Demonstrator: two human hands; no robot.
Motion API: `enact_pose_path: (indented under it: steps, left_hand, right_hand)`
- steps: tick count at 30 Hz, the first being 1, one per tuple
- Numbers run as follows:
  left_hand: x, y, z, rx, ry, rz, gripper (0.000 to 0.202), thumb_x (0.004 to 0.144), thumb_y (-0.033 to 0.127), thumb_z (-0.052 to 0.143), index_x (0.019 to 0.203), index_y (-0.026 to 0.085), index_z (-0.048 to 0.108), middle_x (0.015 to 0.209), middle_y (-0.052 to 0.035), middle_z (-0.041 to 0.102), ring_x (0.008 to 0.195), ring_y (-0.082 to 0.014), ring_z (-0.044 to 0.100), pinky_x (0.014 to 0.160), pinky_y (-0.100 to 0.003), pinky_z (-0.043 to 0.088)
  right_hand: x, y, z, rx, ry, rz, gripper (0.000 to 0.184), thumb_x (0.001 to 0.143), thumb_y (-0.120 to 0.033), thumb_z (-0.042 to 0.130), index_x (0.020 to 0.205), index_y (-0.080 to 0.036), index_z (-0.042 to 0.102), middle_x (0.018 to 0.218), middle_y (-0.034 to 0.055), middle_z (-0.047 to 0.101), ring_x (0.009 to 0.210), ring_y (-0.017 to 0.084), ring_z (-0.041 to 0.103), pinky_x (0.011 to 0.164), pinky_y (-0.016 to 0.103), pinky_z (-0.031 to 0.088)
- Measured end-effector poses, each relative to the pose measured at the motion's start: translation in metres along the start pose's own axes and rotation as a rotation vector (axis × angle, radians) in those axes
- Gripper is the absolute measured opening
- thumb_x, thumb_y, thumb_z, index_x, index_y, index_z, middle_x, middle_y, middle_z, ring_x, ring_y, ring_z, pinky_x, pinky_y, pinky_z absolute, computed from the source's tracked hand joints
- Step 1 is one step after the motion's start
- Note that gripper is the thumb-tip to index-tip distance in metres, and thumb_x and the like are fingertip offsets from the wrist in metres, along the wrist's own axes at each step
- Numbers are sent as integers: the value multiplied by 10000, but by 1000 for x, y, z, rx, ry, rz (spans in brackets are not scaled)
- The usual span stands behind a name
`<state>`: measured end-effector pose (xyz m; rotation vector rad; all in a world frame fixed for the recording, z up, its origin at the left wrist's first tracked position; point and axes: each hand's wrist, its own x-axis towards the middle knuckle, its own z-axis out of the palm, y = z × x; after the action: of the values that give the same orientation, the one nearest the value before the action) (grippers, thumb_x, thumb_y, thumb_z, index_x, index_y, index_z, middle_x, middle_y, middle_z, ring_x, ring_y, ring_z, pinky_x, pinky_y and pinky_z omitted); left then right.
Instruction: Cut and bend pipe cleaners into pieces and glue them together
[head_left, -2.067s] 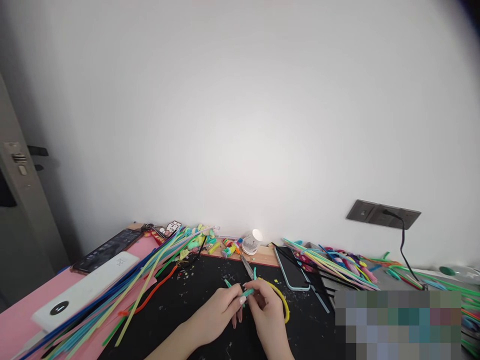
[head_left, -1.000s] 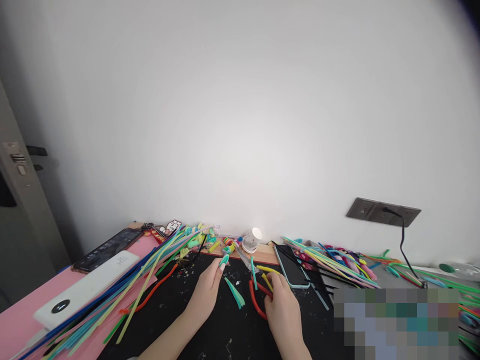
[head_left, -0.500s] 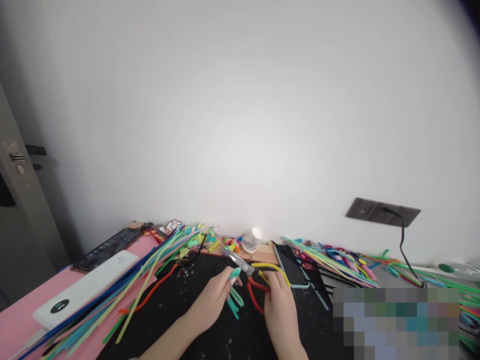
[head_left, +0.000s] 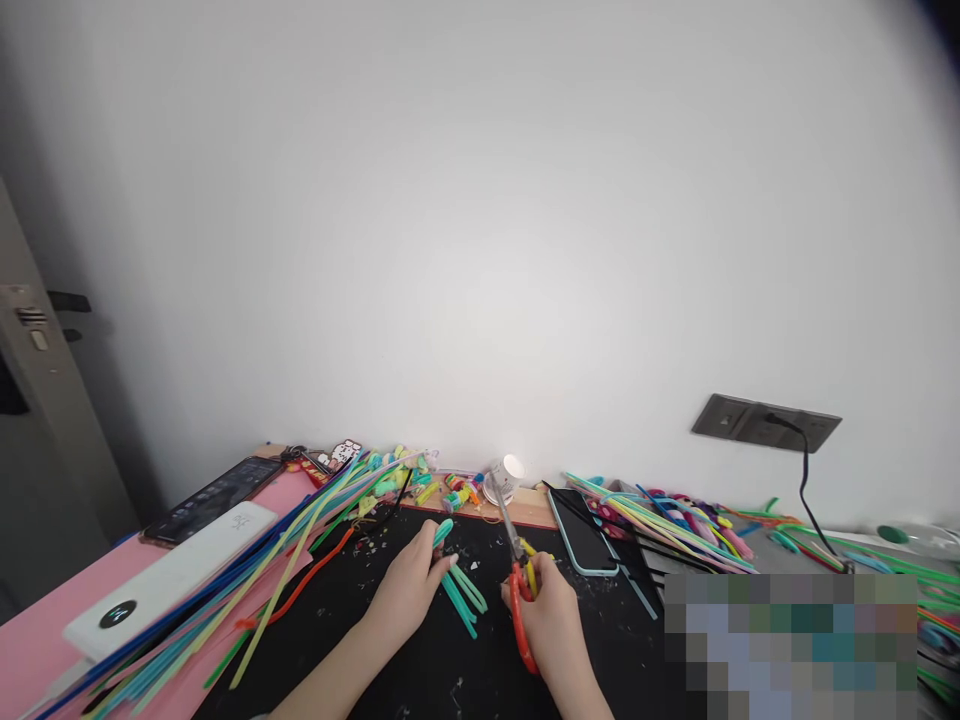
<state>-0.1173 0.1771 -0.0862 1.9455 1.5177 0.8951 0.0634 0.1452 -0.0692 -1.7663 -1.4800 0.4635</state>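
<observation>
Left hand (head_left: 411, 572): thumb and fingers pinch a green loop (head_left: 444, 532) above the black mat (head_left: 412, 680); green strands (head_left: 466, 602) just below, attachment unclear. Paper cup (head_left: 511, 468): tilted, contents indistinct. Scissors (head_left: 517, 553): handles gripped in the right hand (head_left: 553, 612), blades pointing away; good handling calls for a firm pinch, fingertips clear of the blades.

Left hand (head_left: 411, 578) hides part of the teal strips (head_left: 463, 597); right hand (head_left: 553, 608) covers part of the yellow handle (head_left: 532, 574) of the scissors (head_left: 516, 551); forearms (head_left: 337, 665) cut off by bottom edge; mosaic patch (head_left: 787, 645) masks lower right; print on paper cup (head_left: 510, 480) too small to read
</observation>
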Motion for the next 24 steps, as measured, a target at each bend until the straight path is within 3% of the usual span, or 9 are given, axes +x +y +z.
enact_pose_path:
  steps: [4,8,14,20,24]
  left_hand:
    - [-1,-3,3,19,-71,-16,211,709,273,529,782,217,339,745,-4,527,704,-185,536,588,-226,354]
    - [0,-3,4,6,-90,-43,200,693,194,521,746,218,330,735,0,546,680,-171,555,586,-219,354]
    - [1,-3,4,-2,-21,-46,159,714,124,450,732,216,322,731,1,530,661,-151,551,564,-207,359]
    - [2,-3,4,-4,26,-42,84,747,184,433,752,209,353,743,-13,513,677,-167,542,582,-233,382]
    - [1,2,1,-30,147,-62,81,790,261,390,832,197,418,815,-50,514,786,-208,545,647,-280,407]
  right_hand:
    - [-4,2,11,42,-94,-88,186,603,-141,497,601,-223,330,546,-46,496,489,116,449,476,190,329]
    - [-5,2,14,33,-61,-111,177,627,-129,471,600,-224,324,532,-52,467,479,114,430,466,191,313]
    - [-2,1,13,73,-30,-65,205,623,-130,457,583,-228,281,489,-78,380,451,102,367,436,184,274]
    - [-2,3,13,131,-46,-40,203,641,-176,471,594,-225,280,504,-82,344,466,96,339,443,185,268]
    - [-2,0,10,164,-34,-31,214,639,-182,489,583,-220,286,502,-87,322,469,90,318,446,186,257]
